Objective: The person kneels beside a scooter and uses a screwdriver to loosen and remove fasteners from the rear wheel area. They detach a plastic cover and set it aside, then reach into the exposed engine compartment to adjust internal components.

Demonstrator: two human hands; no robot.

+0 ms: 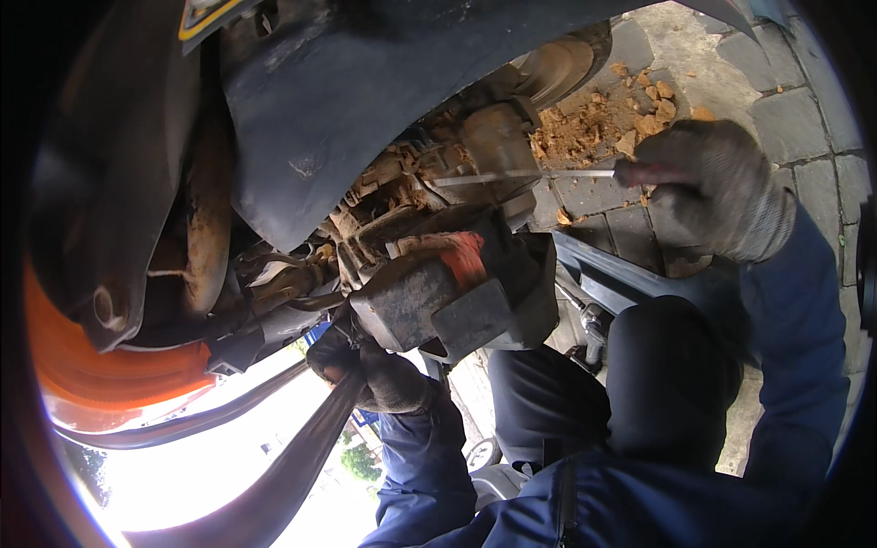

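My gloved right hand [703, 187] is closed on the red-and-dark handle [644, 173] of a long screwdriver. Its thin metal shaft [575, 173] reaches left into the dirt-caked mechanism [402, 183] of a vehicle, where the tip is hard to make out. My gloved left hand [365, 370] is closed around dark parts beside a black box-shaped housing [411, 297] with a reddish patch on it; exactly what its fingers grip is hidden. A dark curved body panel [301, 110] hangs over the mechanism.
An orange panel [110, 356] and a rusty tube [206, 228] are at left. Brown crumbled dirt [594, 123] lies on grey pavers [790, 119]. A grey-blue piece [607, 274] and a metal tool [589, 329] lie beside my bent knees [662, 384]. Dark strips [228, 493] stretch across the bright lower left.
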